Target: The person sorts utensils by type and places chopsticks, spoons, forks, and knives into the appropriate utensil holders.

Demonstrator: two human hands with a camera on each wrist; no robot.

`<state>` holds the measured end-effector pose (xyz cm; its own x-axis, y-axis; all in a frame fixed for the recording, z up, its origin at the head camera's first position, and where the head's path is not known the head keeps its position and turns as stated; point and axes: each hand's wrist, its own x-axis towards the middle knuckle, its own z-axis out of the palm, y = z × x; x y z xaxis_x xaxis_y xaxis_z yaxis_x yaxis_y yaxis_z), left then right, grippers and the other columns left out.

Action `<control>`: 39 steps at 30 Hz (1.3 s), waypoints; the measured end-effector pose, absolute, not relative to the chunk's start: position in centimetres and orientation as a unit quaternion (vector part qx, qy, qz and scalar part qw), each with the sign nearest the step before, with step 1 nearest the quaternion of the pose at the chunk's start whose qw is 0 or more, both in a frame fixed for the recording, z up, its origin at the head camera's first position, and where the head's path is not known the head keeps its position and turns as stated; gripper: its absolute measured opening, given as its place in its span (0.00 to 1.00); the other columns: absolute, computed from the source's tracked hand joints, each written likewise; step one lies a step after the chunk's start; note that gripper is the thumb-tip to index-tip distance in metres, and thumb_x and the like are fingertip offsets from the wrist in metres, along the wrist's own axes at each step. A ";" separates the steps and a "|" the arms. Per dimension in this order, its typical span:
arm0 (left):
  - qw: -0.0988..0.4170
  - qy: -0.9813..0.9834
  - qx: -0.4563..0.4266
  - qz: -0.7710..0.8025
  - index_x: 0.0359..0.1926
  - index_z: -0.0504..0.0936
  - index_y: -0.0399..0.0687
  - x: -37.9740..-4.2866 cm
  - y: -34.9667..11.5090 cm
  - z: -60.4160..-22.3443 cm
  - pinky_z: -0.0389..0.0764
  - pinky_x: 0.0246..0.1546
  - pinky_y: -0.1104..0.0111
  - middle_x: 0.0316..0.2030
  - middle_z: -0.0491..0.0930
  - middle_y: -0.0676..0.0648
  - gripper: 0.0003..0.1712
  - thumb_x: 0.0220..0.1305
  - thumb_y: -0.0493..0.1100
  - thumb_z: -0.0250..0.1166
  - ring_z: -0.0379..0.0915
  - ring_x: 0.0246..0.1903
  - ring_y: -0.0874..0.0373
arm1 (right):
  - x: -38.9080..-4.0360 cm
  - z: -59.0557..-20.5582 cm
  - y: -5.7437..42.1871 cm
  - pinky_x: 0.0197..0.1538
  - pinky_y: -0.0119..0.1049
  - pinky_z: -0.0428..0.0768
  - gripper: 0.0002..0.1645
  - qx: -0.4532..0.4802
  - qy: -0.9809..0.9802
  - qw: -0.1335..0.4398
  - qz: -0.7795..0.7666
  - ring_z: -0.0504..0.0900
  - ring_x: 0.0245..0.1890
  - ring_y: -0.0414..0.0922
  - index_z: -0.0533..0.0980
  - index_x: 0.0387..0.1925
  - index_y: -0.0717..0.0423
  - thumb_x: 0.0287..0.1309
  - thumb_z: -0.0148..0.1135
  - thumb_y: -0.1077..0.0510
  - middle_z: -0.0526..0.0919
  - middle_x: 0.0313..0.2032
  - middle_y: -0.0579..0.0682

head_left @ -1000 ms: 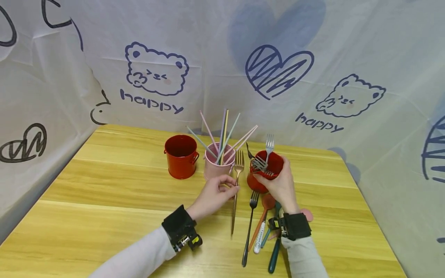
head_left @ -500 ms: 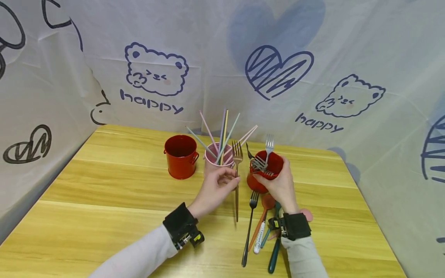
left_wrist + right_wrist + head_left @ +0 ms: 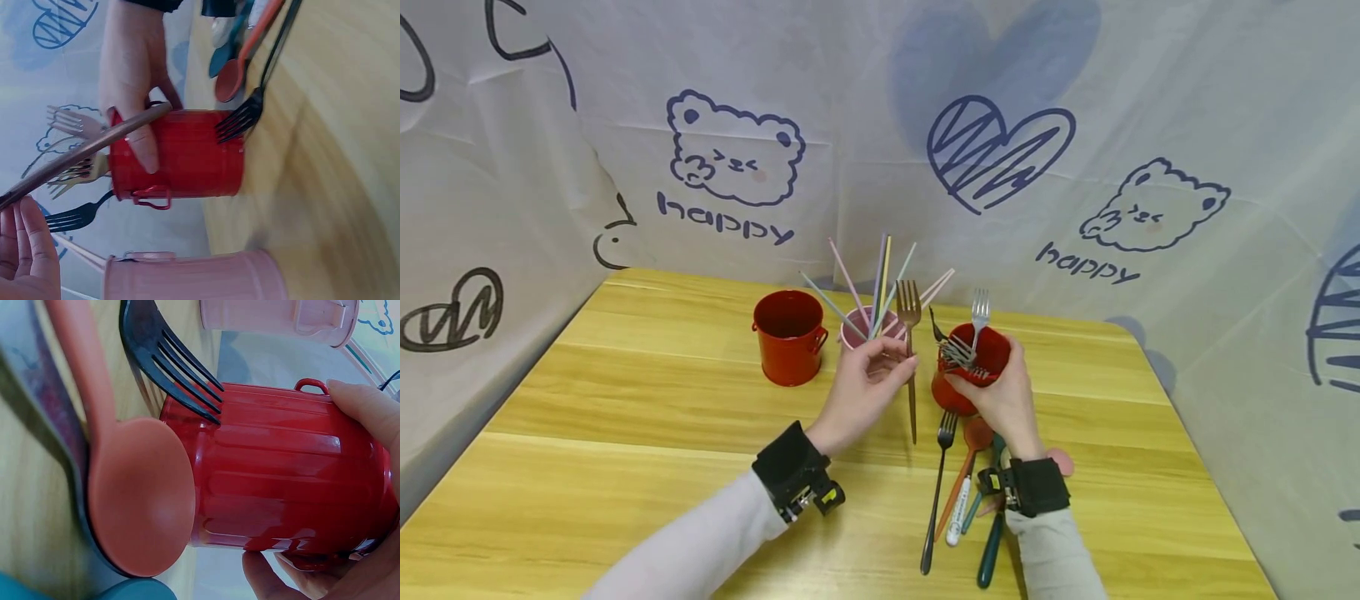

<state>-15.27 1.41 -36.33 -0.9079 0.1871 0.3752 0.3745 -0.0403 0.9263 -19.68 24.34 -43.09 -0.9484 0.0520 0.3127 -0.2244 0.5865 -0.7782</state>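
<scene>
- One copper-coloured fork (image 3: pixel 909 315) is hanging above the table, tines up, in front of the gap between the pink bucket and the nearer red bucket.
- Left hand (image 3: pixel 863 390) is pinching this fork by its handle, between thumb and fingers.
- Right hand (image 3: pixel 1004 398) is grasping the red bucket (image 3: pixel 953 400) by its rim, thumb on the near side; the bucket is standing upright on the table.
- Several other forks, including a silver fork (image 3: pixel 981 308), are leaning inside that bucket, tines up.
- Black fork (image 3: pixel 942 467) is lying on the table, tines pointing at the bucket's foot; cannot tell whether they are touching it.
- Orange spoon (image 3: pixel 977 433) is lying just beside the black fork, with a white marker (image 3: pixel 957 517) and a dark green handle (image 3: pixel 991 550) nearby.
- Pink bucket (image 3: pixel 194 278) is holding thin coloured sticks (image 3: pixel 880 283).
- Second red bucket (image 3: pixel 790 354) is standing to the left of the pink one.
- White cloth (image 3: pixel 865 179) with drawn bears and hearts is hanging behind the wooden table (image 3: pixel 700 433).
</scene>
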 end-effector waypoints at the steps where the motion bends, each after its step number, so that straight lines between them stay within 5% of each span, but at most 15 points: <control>1: 0.070 -0.689 -0.203 -0.692 0.42 0.77 0.29 -15.3 1.4 -36.1 0.81 0.42 0.65 0.38 0.78 0.36 0.09 0.62 0.31 0.61 0.77 0.36 0.46 | -19.7 -43.1 24.3 0.58 0.57 0.70 0.54 0.050 -0.877 0.154 0.452 0.70 0.56 0.56 0.55 0.64 0.60 0.41 0.77 0.52 0.70 0.59 0.59; 9: 0.103 -0.690 -0.214 -0.683 0.42 0.77 0.29 -15.9 1.6 -33.5 0.82 0.41 0.62 0.38 0.78 0.36 0.09 0.63 0.31 0.60 0.76 0.37 0.47 | -19.8 -43.1 24.4 0.59 0.57 0.69 0.54 0.049 -0.877 0.153 0.453 0.70 0.56 0.55 0.55 0.64 0.59 0.40 0.77 0.51 0.70 0.59 0.58; 19: 0.200 -0.655 -0.251 -0.684 0.42 0.77 0.34 -18.9 2.4 -32.1 0.81 0.35 0.69 0.38 0.79 0.40 0.09 0.63 0.35 0.61 0.76 0.36 0.52 | -19.8 -43.2 24.5 0.59 0.55 0.70 0.53 0.041 -0.880 0.153 0.449 0.71 0.56 0.54 0.55 0.64 0.58 0.41 0.77 0.51 0.70 0.59 0.57; 25: 0.270 -0.625 -0.253 -0.688 0.44 0.76 0.35 -19.7 2.4 -30.6 0.81 0.41 0.64 0.39 0.78 0.41 0.10 0.64 0.36 0.61 0.75 0.39 0.55 | -19.8 -43.1 24.4 0.58 0.56 0.70 0.53 0.051 -0.876 0.154 0.454 0.71 0.56 0.54 0.56 0.63 0.59 0.40 0.77 0.52 0.71 0.58 0.57; 39: 0.205 -0.686 -0.276 -0.641 0.45 0.72 0.36 -19.9 4.8 -32.9 0.80 0.44 0.66 0.40 0.78 0.41 0.11 0.64 0.35 0.61 0.77 0.44 0.53 | -19.8 -43.1 24.3 0.59 0.56 0.70 0.54 0.045 -0.877 0.148 0.454 0.70 0.57 0.55 0.54 0.65 0.58 0.41 0.76 0.49 0.69 0.59 0.57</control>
<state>-19.94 4.84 -32.93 -0.7630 0.1161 0.6359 0.6422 0.0252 0.7661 -19.79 24.29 -43.10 -0.9519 0.0556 0.3013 -0.2138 0.5840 -0.7831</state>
